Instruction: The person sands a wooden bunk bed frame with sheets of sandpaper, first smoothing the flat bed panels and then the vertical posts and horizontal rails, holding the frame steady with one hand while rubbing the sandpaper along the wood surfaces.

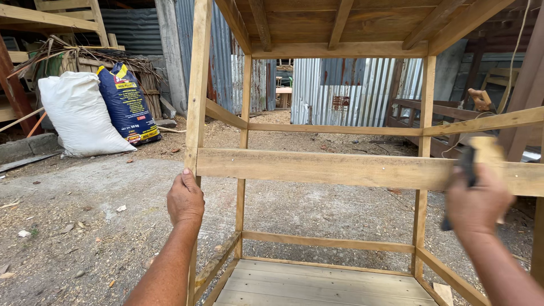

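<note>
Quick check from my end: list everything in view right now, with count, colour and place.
wooden frame: one, pale brown, centre, with a slatted floor
white sack: one, left, on the ground
blue sack: one, dark blue and yellow, leaning behind the white one
corrugated metal sheets: several, grey, background
tool: one, dark handle, blurred, at the frame's front rail
left hand: grips the frame's front-left post
right hand: holds the tool
</note>
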